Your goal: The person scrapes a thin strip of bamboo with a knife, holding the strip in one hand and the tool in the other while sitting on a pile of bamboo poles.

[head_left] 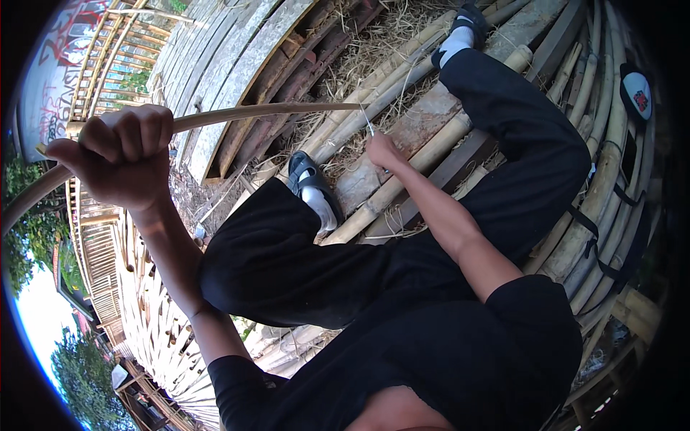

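My left hand [118, 154], raised at the left, is closed in a fist round a long, curved bamboo strip [244, 113]. The strip bends from the left edge across to the middle and narrows to a tip near my right hand [386, 152]. The fingers of that hand are closed on a thin, pale, narrow thing [369, 122], which reaches up to the strip's tip. Whether it is a cord or a blade I cannot tell. My right forearm stretches over my dark trousers [302, 262], between my spread legs.
Bamboo poles [413, 165] lie under and around my legs, with dry straw [359, 79] among them. A weathered plank platform [230, 50] stands ahead. A bamboo fence [97, 237] runs along the left. At the far right is a black and white item [637, 93] with dark straps nearby [596, 248].
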`<state>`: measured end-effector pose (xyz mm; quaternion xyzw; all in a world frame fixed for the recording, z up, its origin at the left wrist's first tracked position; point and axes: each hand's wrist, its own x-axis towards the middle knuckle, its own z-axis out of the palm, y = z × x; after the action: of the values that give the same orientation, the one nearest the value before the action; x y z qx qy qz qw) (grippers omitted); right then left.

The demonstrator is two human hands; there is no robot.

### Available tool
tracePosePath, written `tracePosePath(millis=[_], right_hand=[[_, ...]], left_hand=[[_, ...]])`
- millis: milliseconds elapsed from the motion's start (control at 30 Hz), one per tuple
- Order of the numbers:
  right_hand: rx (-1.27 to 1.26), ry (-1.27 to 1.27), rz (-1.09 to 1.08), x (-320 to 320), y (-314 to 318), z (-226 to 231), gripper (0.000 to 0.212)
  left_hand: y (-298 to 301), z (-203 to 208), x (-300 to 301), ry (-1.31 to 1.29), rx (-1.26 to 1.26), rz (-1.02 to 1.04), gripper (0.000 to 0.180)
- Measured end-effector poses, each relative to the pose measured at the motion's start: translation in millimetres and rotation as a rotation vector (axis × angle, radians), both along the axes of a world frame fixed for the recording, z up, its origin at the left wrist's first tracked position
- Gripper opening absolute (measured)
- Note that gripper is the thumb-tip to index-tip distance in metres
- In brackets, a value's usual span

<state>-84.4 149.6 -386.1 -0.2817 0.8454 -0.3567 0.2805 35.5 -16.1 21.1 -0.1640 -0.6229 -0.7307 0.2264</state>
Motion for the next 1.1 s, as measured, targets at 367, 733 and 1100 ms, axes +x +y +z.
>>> tracePosePath(millis=[367,733,1100], right_hand=[[-0.088,0.057,-0.210,6,-14,-14,0.036],[0.097,-0.045,-0.090,-4,-11,3,0.032],[-0.302,0.075,-0.071,22,-35,53,0.029]], left_hand=[[-4,-4,-2,0.003,0.036,-0.001,0.057],[-11,-3,3,0.000,0.049,0.032,0.056],[-7,-1,-1,-0.004,0.019,0.415,0.055]])
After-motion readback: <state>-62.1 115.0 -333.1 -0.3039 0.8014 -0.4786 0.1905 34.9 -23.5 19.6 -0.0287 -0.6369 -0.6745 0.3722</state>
